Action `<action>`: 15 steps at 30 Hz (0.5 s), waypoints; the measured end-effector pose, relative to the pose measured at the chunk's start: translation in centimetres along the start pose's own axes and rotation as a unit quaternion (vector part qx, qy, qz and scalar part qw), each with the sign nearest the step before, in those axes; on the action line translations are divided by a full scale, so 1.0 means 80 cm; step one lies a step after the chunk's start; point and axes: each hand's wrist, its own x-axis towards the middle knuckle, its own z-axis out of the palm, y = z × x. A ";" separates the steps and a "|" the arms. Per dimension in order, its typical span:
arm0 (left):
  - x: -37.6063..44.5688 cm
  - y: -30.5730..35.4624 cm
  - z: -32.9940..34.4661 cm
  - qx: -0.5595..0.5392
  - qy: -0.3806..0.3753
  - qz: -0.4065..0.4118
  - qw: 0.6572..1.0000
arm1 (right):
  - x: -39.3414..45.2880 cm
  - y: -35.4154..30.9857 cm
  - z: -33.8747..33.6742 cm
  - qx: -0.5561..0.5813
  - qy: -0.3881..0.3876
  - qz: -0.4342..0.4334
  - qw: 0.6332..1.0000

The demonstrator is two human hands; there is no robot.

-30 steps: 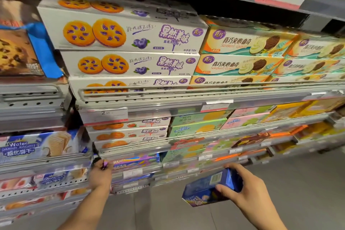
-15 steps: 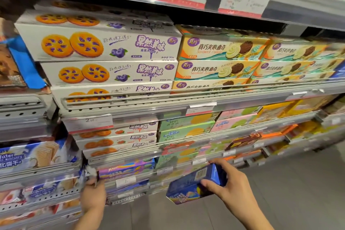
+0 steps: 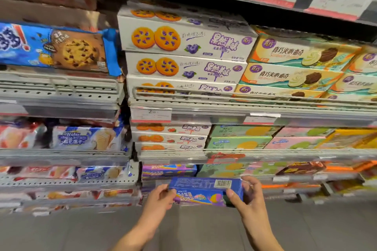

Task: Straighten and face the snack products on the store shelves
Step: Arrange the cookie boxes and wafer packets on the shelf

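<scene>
Far left, 9 o'clock: blue chip-cookie pack [image 3: 61, 50] lying flat on a grey shelf [image 3: 61, 89]. Below it, wafer packs [image 3: 85, 138], blurred.

Centre, 12 o'clock: three white blueberry-biscuit boxes [image 3: 183, 40] stacked, fronts facing out, behind a wire rail [image 3: 224, 98]. Price tag [image 3: 151, 114] just under the stack.

Lower centre, 6 o'clock: left hand [image 3: 161, 197] grips the left end of a blue box [image 3: 206, 190], fingers curled round it. The box is level, barcode side up, printed front toward the camera, held in front of a low shelf, just below a purple box [image 3: 169, 170] sitting there.

Right hand [image 3: 248, 195] pinches the box's right end, thumb on the front, fingers behind.

Right, 2 o'clock: yellow sandwich-cookie boxes [image 3: 302, 53] stacked beside the white ones. Beneath, green [image 3: 238, 142] and pink boxes [image 3: 295, 142]. Grey floor [image 3: 204, 230] at bottom.
</scene>
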 end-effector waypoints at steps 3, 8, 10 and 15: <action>0.002 -0.004 -0.023 -0.001 0.047 0.007 0.999 | 0.006 0.020 0.025 -0.021 -0.007 0.010 1.000; 0.004 -0.010 -0.055 -0.001 0.128 -0.006 0.992 | 0.026 0.055 0.062 -0.118 -0.007 0.053 0.992; 0.004 -0.009 -0.065 0.012 0.141 -0.003 0.990 | 0.037 0.062 0.079 -0.172 -0.016 0.071 0.982; 0.013 -0.004 -0.090 0.067 0.172 -0.001 0.983 | 0.066 0.066 0.126 -0.203 -0.013 0.101 0.974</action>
